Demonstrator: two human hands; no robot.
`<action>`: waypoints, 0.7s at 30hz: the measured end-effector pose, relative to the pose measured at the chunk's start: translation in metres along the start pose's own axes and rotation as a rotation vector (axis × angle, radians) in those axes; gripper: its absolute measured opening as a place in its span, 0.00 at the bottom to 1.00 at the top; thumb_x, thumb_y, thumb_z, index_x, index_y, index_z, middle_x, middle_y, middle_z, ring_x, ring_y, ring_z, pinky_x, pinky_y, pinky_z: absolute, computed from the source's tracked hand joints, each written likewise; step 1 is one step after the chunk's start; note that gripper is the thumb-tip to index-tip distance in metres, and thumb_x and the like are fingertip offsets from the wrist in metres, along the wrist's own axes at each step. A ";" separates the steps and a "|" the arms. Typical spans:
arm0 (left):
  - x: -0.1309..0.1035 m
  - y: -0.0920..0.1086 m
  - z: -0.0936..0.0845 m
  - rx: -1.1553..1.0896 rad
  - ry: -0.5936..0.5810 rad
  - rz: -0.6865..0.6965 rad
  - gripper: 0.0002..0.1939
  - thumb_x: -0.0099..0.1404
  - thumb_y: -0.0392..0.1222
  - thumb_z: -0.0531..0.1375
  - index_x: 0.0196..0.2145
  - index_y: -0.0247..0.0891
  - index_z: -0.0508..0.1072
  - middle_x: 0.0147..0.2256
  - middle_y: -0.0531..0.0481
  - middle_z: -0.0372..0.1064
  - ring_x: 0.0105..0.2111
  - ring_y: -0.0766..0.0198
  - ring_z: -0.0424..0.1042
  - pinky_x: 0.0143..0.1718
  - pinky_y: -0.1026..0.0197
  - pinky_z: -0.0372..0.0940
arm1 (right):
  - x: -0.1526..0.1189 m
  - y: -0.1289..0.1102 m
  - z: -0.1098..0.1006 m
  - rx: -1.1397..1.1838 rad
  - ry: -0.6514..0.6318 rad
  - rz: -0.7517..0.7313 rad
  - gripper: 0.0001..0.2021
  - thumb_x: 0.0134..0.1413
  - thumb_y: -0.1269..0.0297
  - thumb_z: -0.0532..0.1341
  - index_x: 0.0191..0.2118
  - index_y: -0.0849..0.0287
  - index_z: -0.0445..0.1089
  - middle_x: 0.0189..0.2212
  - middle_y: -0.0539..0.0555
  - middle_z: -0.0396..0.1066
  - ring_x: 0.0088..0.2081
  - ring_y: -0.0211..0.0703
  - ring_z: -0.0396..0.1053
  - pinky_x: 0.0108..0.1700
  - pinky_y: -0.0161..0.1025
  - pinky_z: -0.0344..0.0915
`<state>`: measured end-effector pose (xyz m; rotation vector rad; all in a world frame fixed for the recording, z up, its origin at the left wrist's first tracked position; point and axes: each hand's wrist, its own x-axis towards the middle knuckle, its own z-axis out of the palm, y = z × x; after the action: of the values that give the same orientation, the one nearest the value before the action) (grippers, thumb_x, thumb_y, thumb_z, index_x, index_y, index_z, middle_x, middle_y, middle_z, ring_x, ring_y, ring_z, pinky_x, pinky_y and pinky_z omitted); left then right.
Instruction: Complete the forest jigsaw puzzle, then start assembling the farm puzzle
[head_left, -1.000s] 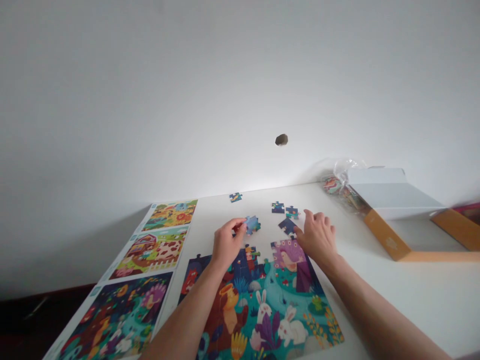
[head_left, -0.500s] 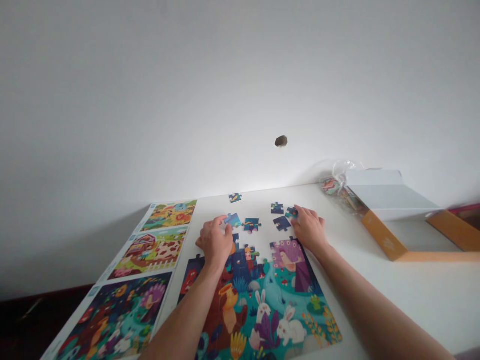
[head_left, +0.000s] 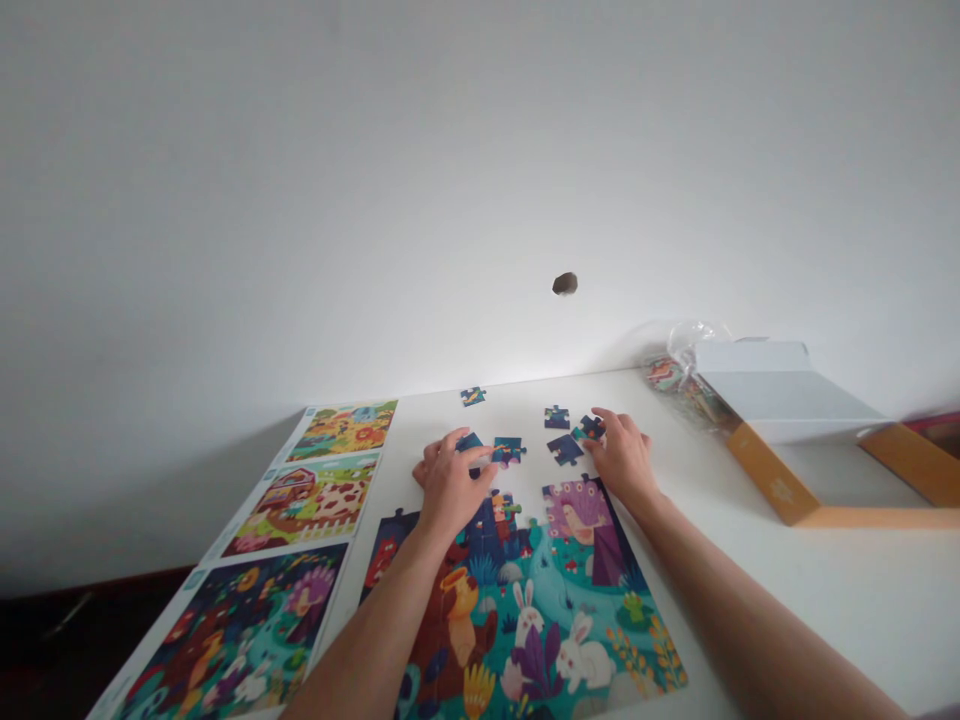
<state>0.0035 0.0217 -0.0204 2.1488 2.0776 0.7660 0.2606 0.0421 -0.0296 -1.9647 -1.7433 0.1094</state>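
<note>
My left hand (head_left: 456, 482) reaches over the upper left part of the partly assembled jigsaw puzzle (head_left: 555, 620). Its fingers are apart, partly covering a blue puzzle piece (head_left: 470, 441), with the fingertips close to a dark puzzle piece with a colourful pattern (head_left: 509, 450). Contact with either is hard to make out. My right hand (head_left: 627, 460) rests at the puzzle's upper right, thumb and forefinger spread beside a dark teal puzzle piece (head_left: 591, 428). Near it lie a dark blue puzzle piece (head_left: 565, 449) and another puzzle piece (head_left: 556, 417).
A single puzzle piece (head_left: 473, 396) lies near the wall (head_left: 420, 200). To the left is a picture sheet (head_left: 300, 505) with three scenes. An open orange and white box (head_left: 795, 505) and a clear plastic bag (head_left: 694, 385) stand at the right on the white table (head_left: 720, 590).
My left hand has shifted right, covering more of the blue piece. My right forefinger has lifted away from the dark teal piece, which shows more fully.
</note>
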 end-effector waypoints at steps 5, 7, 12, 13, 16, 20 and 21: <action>-0.001 0.000 0.003 -0.034 -0.074 0.085 0.11 0.60 0.44 0.62 0.40 0.55 0.78 0.54 0.57 0.69 0.54 0.46 0.59 0.52 0.40 0.51 | 0.000 0.000 0.000 0.012 0.001 0.028 0.19 0.57 0.67 0.64 0.54 0.54 0.66 0.44 0.56 0.67 0.48 0.50 0.66 0.51 0.45 0.53; -0.001 0.000 0.003 -0.055 -0.098 0.106 0.11 0.59 0.43 0.62 0.41 0.54 0.77 0.51 0.57 0.72 0.54 0.47 0.60 0.53 0.40 0.49 | 0.000 0.001 0.000 0.008 0.000 0.036 0.18 0.57 0.66 0.64 0.53 0.53 0.66 0.44 0.56 0.67 0.48 0.51 0.66 0.51 0.46 0.53; 0.000 0.001 0.003 -0.082 -0.082 0.107 0.11 0.59 0.40 0.62 0.39 0.54 0.78 0.45 0.57 0.76 0.49 0.51 0.63 0.52 0.44 0.51 | -0.001 0.001 0.001 -0.004 0.011 0.046 0.20 0.57 0.66 0.65 0.55 0.52 0.65 0.44 0.56 0.67 0.48 0.50 0.66 0.50 0.45 0.53; 0.000 0.001 0.003 -0.083 -0.075 0.102 0.11 0.60 0.40 0.62 0.39 0.54 0.78 0.44 0.57 0.76 0.49 0.51 0.64 0.51 0.45 0.51 | -0.002 0.001 0.001 -0.006 0.012 0.051 0.20 0.57 0.66 0.65 0.55 0.52 0.65 0.44 0.56 0.67 0.47 0.50 0.66 0.50 0.45 0.53; 0.001 0.001 0.003 -0.090 -0.067 0.106 0.09 0.60 0.39 0.62 0.37 0.53 0.78 0.42 0.57 0.77 0.47 0.52 0.65 0.50 0.47 0.51 | -0.002 0.001 0.001 -0.008 0.009 0.060 0.19 0.58 0.65 0.64 0.54 0.53 0.66 0.44 0.56 0.67 0.47 0.51 0.66 0.50 0.46 0.53; 0.001 0.000 0.004 -0.103 -0.064 0.116 0.09 0.60 0.38 0.62 0.37 0.52 0.78 0.40 0.56 0.77 0.45 0.54 0.66 0.50 0.48 0.51 | -0.001 0.001 0.001 -0.012 0.003 0.073 0.18 0.58 0.65 0.64 0.54 0.52 0.66 0.44 0.56 0.67 0.48 0.51 0.66 0.50 0.46 0.53; 0.001 0.000 0.004 -0.105 -0.063 0.117 0.10 0.60 0.38 0.61 0.37 0.51 0.79 0.40 0.55 0.77 0.44 0.55 0.66 0.50 0.48 0.51 | -0.001 0.001 0.001 -0.012 0.000 0.078 0.18 0.58 0.65 0.64 0.54 0.52 0.66 0.44 0.56 0.67 0.48 0.51 0.66 0.50 0.46 0.53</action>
<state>0.0051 0.0236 -0.0238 2.2233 1.8527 0.7891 0.2608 0.0412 -0.0308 -2.0416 -1.6714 0.1269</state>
